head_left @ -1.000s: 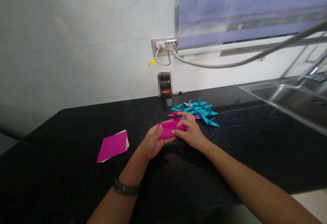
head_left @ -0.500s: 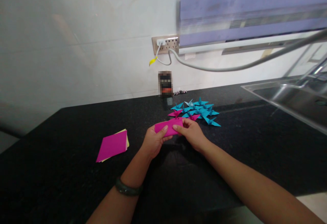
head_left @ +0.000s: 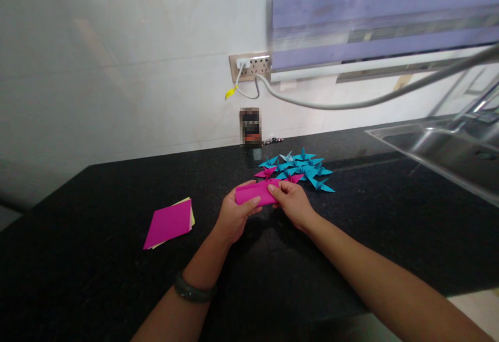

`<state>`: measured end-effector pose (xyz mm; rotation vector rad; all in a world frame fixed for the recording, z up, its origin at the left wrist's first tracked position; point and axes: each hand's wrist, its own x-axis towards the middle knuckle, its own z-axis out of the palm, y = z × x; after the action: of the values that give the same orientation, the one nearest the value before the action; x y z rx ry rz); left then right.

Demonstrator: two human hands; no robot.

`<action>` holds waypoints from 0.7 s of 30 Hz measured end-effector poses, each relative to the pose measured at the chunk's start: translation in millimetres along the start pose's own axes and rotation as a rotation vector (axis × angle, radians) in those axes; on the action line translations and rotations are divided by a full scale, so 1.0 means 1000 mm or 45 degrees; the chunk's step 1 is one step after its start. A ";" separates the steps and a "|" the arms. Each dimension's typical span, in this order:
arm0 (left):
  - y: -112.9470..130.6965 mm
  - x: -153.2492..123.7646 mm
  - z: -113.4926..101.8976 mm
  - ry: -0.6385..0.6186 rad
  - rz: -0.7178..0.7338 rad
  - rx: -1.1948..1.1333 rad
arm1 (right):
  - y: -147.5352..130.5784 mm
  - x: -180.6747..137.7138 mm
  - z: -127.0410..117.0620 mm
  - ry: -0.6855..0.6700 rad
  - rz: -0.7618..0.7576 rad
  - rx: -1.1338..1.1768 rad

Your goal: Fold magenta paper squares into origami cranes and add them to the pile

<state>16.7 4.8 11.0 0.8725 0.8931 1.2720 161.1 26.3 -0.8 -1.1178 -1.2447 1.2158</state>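
Note:
Both hands hold a folded magenta paper (head_left: pixel 255 194) just above the black countertop (head_left: pixel 97 279). My left hand (head_left: pixel 234 217) pinches its left end with thumb on top, and a dark bracelet sits on that wrist. My right hand (head_left: pixel 293 204) pinches the right end with its fingers curled over the paper's edge. Just beyond the hands lies a cluster of folded blue paper cranes (head_left: pixel 306 168) with a magenta crane (head_left: pixel 266 172) at its near left side.
A stack of square sheets, magenta on top of yellow (head_left: pixel 169 223), lies on the counter to the left. A steel sink (head_left: pixel 448 149) is at the right. A wall socket (head_left: pixel 249 66) with a white cable and a small dark object (head_left: pixel 250 128) stand at the back wall.
The folded magenta paper has been lifted a little and turned in my fingers. My right hand slid from lying over the paper to pinching its right end.

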 end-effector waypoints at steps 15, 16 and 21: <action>-0.004 0.005 -0.004 0.088 0.084 0.071 | -0.002 0.000 -0.002 -0.006 -0.045 -0.111; -0.004 0.006 -0.004 0.100 0.076 0.069 | -0.002 0.000 -0.002 -0.007 -0.052 -0.126; -0.004 0.006 -0.004 0.135 0.051 0.082 | -0.003 -0.001 -0.002 -0.010 -0.070 -0.181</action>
<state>15.3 10.2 5.0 0.8843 1.0096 1.3404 163.2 25.7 1.6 -1.1743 -1.3770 1.1054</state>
